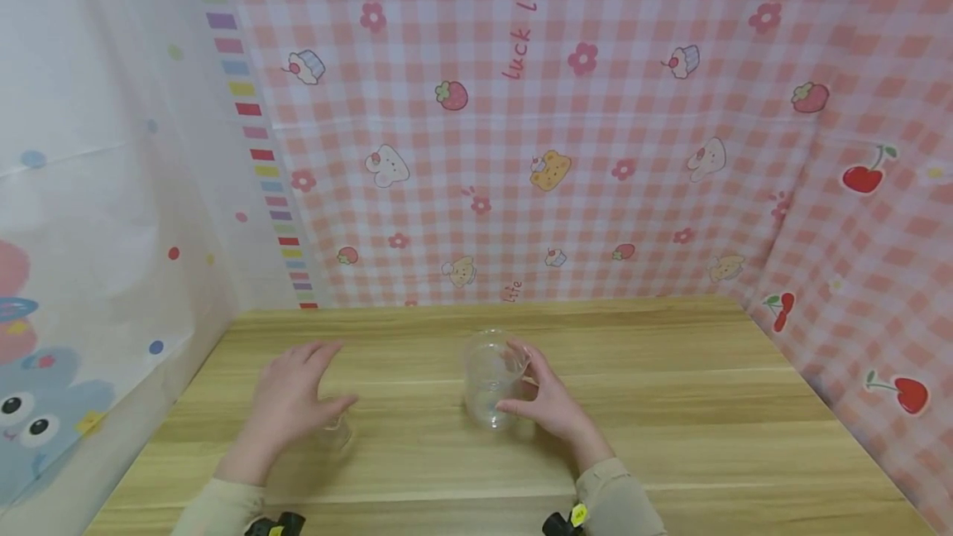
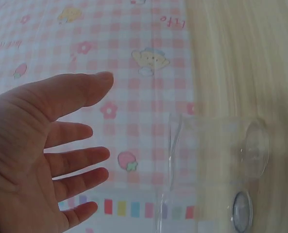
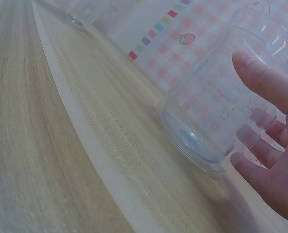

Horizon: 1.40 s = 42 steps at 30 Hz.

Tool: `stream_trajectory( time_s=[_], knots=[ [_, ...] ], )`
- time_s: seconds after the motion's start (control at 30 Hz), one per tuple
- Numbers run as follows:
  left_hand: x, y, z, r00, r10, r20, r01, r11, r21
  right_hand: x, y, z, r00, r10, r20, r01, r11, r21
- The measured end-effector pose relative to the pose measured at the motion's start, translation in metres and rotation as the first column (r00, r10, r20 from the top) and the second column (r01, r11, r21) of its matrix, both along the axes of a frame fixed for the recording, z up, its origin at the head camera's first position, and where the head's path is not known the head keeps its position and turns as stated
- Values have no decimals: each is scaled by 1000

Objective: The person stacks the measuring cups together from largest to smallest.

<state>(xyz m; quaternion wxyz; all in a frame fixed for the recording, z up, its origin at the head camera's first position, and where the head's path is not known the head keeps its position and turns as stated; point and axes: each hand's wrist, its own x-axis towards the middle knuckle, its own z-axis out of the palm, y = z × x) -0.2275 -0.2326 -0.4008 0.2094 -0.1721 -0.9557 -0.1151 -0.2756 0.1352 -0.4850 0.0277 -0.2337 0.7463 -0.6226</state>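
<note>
A large clear glass vessel (image 1: 487,383) stands upright on the wooden table, with what looks like a spout or handle on its right side. My right hand (image 1: 551,408) is at that side, thumb in front and fingers spread behind; the right wrist view shows the thumb (image 3: 262,80) overlapping the glass (image 3: 197,111). Whether the skin touches it, I cannot tell. On the left, a smaller clear glass (image 1: 337,434) is partly hidden by my left hand (image 1: 290,395). In the left wrist view the left hand (image 2: 42,150) holds nothing, its fingers extended and thumb apart.
The light wood tabletop (image 1: 417,470) ends at a pink checked cloth (image 1: 506,213) behind. Patterned cloth also hangs at the left (image 1: 112,189) and right (image 1: 878,271) sides. Both glasses are transparent and their edges are faint.
</note>
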Motion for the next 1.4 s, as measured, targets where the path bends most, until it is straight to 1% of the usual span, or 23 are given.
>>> stream_trajectory(
  time_s=[0.17, 0.37, 0.47, 0.63, 0.7, 0.8, 1.07, 1.23, 1.33, 1.4],
  knots=[
    [-1, -11, 2, 998, 44, 39, -44, 999, 5, 0, 1, 1, 1000, -4, 15, 4, 1000, 7],
    [0, -21, 8, 992, 84, 90, -86, 996, 19, -2, 1, -1, 1000, 1, -3, -1, 1000, 8],
    [1, -26, 9, 991, 95, 94, -99, 995, 33, -2, 1, -1, 1000, 0, -5, 0, 1000, 9],
    [0, -33, 9, 989, 119, 83, -124, 991, 47, -2, 2, -1, 1000, 0, -1, 0, 1000, 6],
    [-1, -36, 8, 989, 121, 83, -125, 991, 51, -2, 2, -2, 1000, -1, 1, 1, 1000, 7],
    [-2, -41, 5, 988, 116, 103, -123, 991, 56, -3, 3, -2, 1000, -3, 2, 3, 1000, 13],
    [-4, -52, -1, 974, 120, 192, -136, 988, 71, -2, 2, -1, 1000, 0, 13, 0, 1000, 13],
    [-4, -55, -5, 961, 100, 257, -128, 987, 94, -3, 2, -3, 1000, 2, 7, -2, 1000, 8],
    [-4, -56, -7, 957, 88, 276, -119, 988, 98, -3, 2, -3, 1000, 4, 10, -4, 1000, 8],
    [-4, -56, -9, 959, 78, 272, -108, 989, 96, -3, 2, -4, 1000, 4, 9, -4, 1000, 6]
  ],
)
